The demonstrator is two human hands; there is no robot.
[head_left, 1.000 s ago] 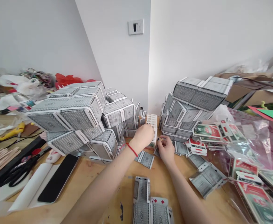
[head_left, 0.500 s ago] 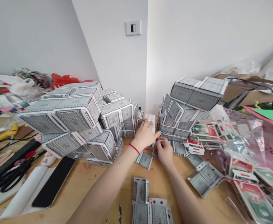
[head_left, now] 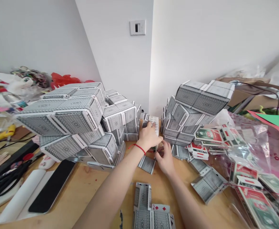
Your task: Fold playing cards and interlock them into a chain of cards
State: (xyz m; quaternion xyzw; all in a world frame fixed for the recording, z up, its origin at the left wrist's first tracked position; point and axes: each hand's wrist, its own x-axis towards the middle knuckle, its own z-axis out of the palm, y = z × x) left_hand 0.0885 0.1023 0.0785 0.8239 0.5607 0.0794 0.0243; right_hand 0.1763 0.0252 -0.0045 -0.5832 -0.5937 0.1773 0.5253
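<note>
Between two heaps on a wooden tabletop (head_left: 89,187), both hands work at a narrow upright stack of white-edged card pieces (head_left: 154,124) standing in the gap. Left hand (head_left: 149,136), red string bracelet (head_left: 139,148) on the wrist, lies palm-down against the stack, fingers together, pressing. Right hand (head_left: 165,157) sits lower near the stack's base, fingers bunched; what they pinch is hidden, cannot tell. Both heaps are folded paperboard playing-card boxes, grey fine-patterned faces, white edges, sharp rectangular shapes: left heap (head_left: 75,117), right heap (head_left: 199,98). Flat grey card blank (head_left: 147,164) lies just below the hands; longer blank with red diamond pips (head_left: 149,203) lies nearer the person. Far right, a clear plastic bag (head_left: 249,149) lies among red-and-green printed card blanks (head_left: 258,203). Far left, black-handled scissors (head_left: 8,184) lie on the table's edge area.
</note>
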